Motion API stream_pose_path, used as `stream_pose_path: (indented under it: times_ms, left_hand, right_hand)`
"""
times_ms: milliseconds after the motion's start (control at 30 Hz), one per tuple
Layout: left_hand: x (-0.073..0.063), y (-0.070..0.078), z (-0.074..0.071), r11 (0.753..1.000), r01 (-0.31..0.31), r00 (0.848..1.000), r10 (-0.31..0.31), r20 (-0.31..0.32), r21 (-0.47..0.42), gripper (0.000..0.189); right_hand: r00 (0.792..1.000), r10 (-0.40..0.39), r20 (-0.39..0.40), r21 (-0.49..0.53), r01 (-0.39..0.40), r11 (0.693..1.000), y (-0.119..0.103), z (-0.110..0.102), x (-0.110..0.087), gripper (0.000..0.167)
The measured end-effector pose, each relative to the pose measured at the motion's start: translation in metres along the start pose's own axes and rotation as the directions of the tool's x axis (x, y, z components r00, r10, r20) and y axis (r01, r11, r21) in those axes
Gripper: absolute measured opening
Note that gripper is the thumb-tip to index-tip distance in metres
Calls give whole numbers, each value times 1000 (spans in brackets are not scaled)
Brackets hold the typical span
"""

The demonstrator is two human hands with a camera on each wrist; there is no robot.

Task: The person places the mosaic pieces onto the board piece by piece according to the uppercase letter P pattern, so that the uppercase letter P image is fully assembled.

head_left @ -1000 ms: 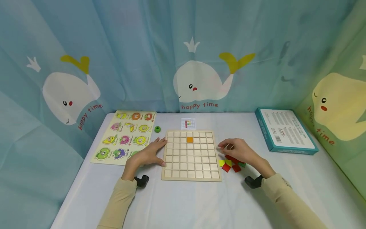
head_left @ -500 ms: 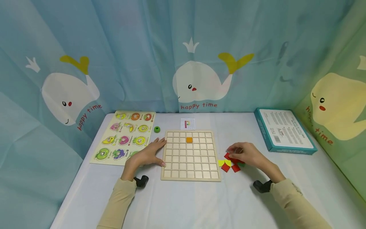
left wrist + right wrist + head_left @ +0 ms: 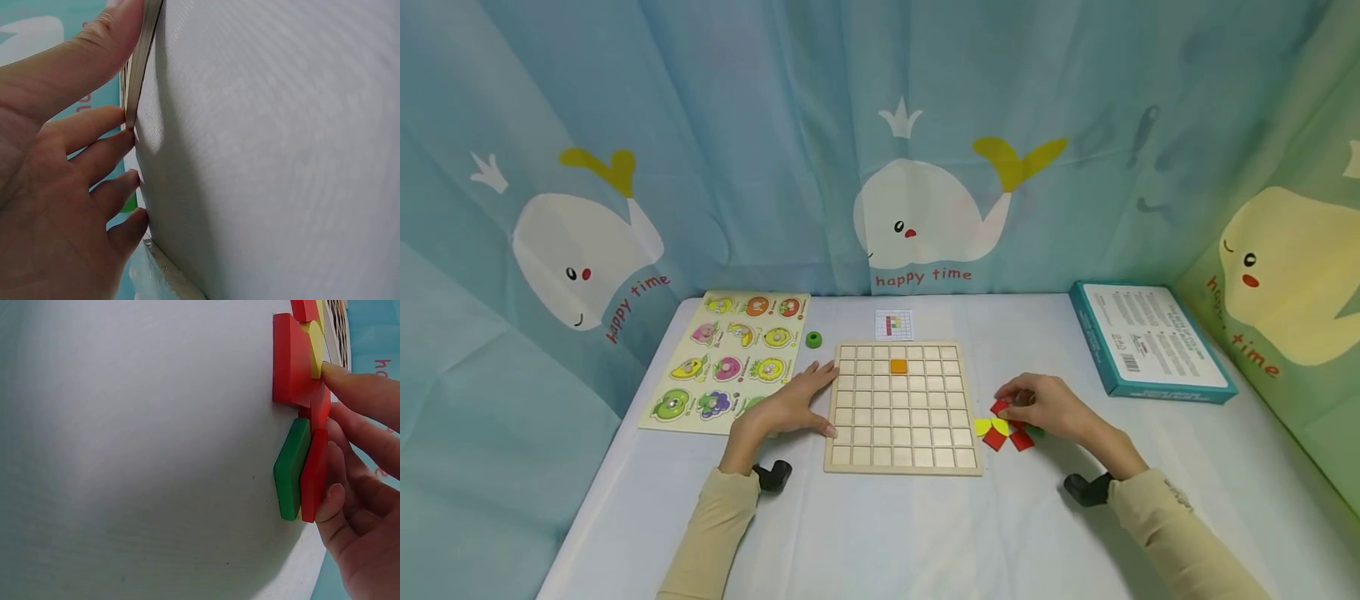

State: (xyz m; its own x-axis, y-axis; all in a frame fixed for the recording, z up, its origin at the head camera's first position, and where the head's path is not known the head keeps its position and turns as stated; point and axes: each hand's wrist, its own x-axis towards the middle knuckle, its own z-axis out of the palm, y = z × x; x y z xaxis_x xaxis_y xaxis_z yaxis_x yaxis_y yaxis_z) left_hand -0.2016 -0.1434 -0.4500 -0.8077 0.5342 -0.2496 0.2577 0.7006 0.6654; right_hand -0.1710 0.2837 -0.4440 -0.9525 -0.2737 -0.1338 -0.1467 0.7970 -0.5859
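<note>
A pale wooden grid board (image 3: 902, 467) lies in the middle of the table in the head view, with one orange square tile (image 3: 898, 367) in an upper cell. My left hand (image 3: 790, 404) rests spread along its left side, thumb and fingertips touching the edge (image 3: 142, 69). Right of the board is a small pile of red, yellow and green tiles. My right hand (image 3: 1045, 404) reaches over it, thumb and index finger pinching a red tile (image 3: 321, 403). Beside the fingers are another red tile (image 3: 314, 478), a green tile (image 3: 291, 469) and a yellow tile (image 3: 315, 347).
A small printed pattern card (image 3: 893, 325) lies behind the board. At the left are a fruit puzzle board (image 3: 703, 383) and a small green round piece (image 3: 813, 339). A teal box (image 3: 1153, 342) sits at the back right, before a whale-print curtain (image 3: 760, 167).
My right hand has moved from beside the board's right edge back over the tile pile, where it has stayed for the last half second. The left hand has kept its place.
</note>
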Motion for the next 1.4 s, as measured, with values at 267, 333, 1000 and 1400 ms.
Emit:
stream_pose_path:
  times_ms: [267, 333, 1000, 1400]
  left_hand:
    - [-2, -3, 0, 1000, 1, 1000, -1, -9, -5, 106]
    - [-2, -4, 0, 1000, 0, 1000, 0, -9, -7, 106]
    - [1, -4, 3, 1000, 6, 1000, -6, -20, -3, 106]
    - [1, -3, 2, 1000, 6, 1000, -5, -11, 8, 107]
  right_hand:
    - [1000, 0, 22, 17, 0, 1000, -4, 2, 5, 24]
    - [1000, -6, 13, 22, 6, 1000, -5, 2, 7, 20]
    - [997, -51, -64, 147, 59, 987, -24, 11, 28, 19]
    - [999, -35, -18, 259, 38, 965, -50, 20, 52, 29]
